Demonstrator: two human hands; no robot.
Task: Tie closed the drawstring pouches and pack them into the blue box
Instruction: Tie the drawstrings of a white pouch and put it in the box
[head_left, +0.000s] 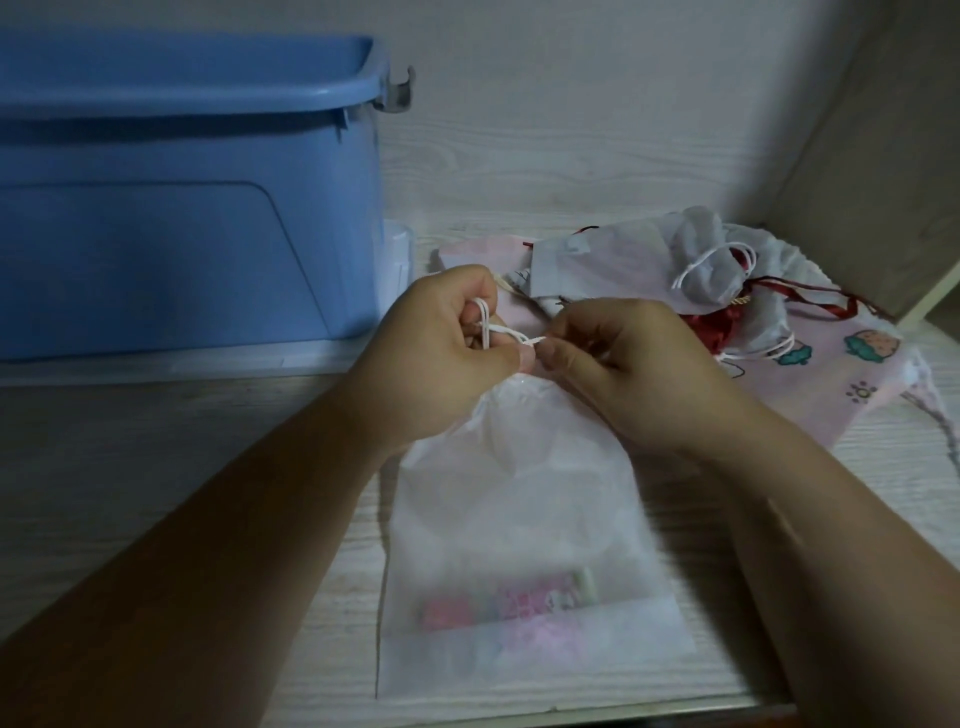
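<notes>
White see-through drawstring pouch (519, 519) lies on the bench (130, 415), long axis pointing away, gathered mouth at the far end. Fingers of the left hand (441, 353) curl round its cord (500, 336); those of the right hand (634, 374) pinch it.

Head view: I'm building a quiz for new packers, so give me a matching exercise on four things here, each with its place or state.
Things:
1. box
2. white pouch
3. pink pouch
4. cord

Places or states:
a. pinched by left hand and right hand
b. standing at far left
c. lying flat, nearest the person
d. at right, under other pouches

Pairs: 1-b, 2-c, 3-d, 4-a.
</notes>
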